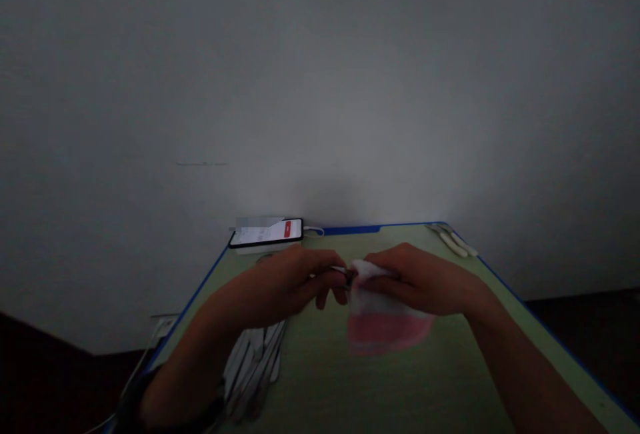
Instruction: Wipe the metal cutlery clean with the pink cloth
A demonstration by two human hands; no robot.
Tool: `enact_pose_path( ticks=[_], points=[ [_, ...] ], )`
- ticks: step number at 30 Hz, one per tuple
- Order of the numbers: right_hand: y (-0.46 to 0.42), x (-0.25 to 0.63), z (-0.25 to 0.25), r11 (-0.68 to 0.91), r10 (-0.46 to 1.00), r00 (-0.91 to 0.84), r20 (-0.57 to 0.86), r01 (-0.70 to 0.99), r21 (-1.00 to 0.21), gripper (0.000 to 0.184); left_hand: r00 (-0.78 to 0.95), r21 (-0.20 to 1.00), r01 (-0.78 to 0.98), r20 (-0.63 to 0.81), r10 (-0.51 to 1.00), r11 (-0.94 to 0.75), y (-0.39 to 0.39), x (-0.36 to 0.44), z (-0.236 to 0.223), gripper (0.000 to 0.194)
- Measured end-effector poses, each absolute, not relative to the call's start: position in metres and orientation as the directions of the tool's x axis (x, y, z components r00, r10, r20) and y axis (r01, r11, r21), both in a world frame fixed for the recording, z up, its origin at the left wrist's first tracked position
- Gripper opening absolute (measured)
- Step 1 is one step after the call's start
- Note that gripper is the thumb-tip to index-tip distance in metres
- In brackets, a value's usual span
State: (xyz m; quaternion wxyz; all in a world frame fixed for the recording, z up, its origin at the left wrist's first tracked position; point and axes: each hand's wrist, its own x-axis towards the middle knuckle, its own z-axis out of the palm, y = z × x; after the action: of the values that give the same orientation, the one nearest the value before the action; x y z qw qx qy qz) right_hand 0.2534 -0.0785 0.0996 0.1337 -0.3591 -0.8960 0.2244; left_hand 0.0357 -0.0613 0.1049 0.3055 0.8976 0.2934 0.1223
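Observation:
Over the middle of the table, my left hand [305, 282] pinches a thin, shiny metal utensil [340, 269]; its kind is mostly hidden by the fingers. My right hand [420, 279] is closed on a white and pink cloth [387, 327], folded round the utensil's right end, with the pink part hanging below. The two hands are close together, just above the tabletop. Beneath my left forearm lies a pile of metal cutlery [255, 361], its upper part covered by the hand and arm.
A phone [267, 233] rests at the table's back left, with a white cable [314, 230] at its right end. Two utensils with cream handles [453, 242] lie at the back right. The green table [350, 387] has a blue edge and stands against a pale wall [320, 87].

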Motion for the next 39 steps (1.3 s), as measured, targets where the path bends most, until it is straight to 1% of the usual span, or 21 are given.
enact_pose_path(
  ticks=[4,7,11,14,18,22,24,29,32,34,39],
  points=[
    [-0.08,0.246,0.097,0.639,0.721,-0.688,0.086,0.61,-0.469,0.036,0.79,0.519,0.508,0.038,0.612,-0.687,-0.063,0.044,0.102,0.023],
    [-0.08,0.246,0.099,0.639,0.709,-0.701,0.081,0.589,-0.495,0.037,0.805,0.537,0.482,0.041,0.592,-0.692,-0.065,0.043,0.107,0.023],
    [-0.076,0.254,0.102,0.64,0.647,-0.762,0.022,0.526,-0.56,0.034,0.829,0.579,0.455,0.003,0.559,-0.677,-0.063,0.034,0.112,0.026],
    [-0.075,0.259,0.104,0.615,0.655,-0.755,-0.006,0.538,-0.576,0.033,0.819,0.571,0.469,0.006,0.574,-0.674,-0.064,0.028,0.114,0.024],
    [-0.08,0.254,0.104,0.595,0.686,-0.728,0.004,0.557,-0.579,0.038,0.801,0.5,0.501,0.04,0.597,-0.706,-0.071,0.031,0.113,0.019],
    [-0.083,0.242,0.099,0.607,0.726,-0.685,0.057,0.6,-0.521,0.041,0.805,0.413,0.512,0.077,0.588,-0.753,-0.072,0.039,0.109,0.016],
    [-0.081,0.241,0.096,0.604,0.739,-0.67,0.069,0.614,-0.508,0.041,0.814,0.438,0.494,0.07,0.576,-0.751,-0.068,0.039,0.107,0.017],
    [-0.073,0.256,0.096,0.596,0.72,-0.694,0.0,0.617,-0.514,0.037,0.824,0.611,0.433,0.029,0.566,-0.662,-0.054,0.026,0.103,0.026],
    [-0.072,0.261,0.097,0.612,0.722,-0.692,-0.01,0.645,-0.457,0.035,0.809,0.666,0.429,0.016,0.587,-0.61,-0.053,0.026,0.1,0.03],
    [-0.074,0.257,0.095,0.626,0.732,-0.681,0.001,0.673,-0.394,0.037,0.796,0.676,0.44,0.011,0.606,-0.591,-0.054,0.032,0.099,0.029],
    [-0.079,0.237,0.087,0.609,0.792,-0.604,0.094,0.766,-0.206,0.05,0.766,0.617,0.502,0.008,0.643,-0.606,-0.058,0.046,0.099,0.026]
  ],
)
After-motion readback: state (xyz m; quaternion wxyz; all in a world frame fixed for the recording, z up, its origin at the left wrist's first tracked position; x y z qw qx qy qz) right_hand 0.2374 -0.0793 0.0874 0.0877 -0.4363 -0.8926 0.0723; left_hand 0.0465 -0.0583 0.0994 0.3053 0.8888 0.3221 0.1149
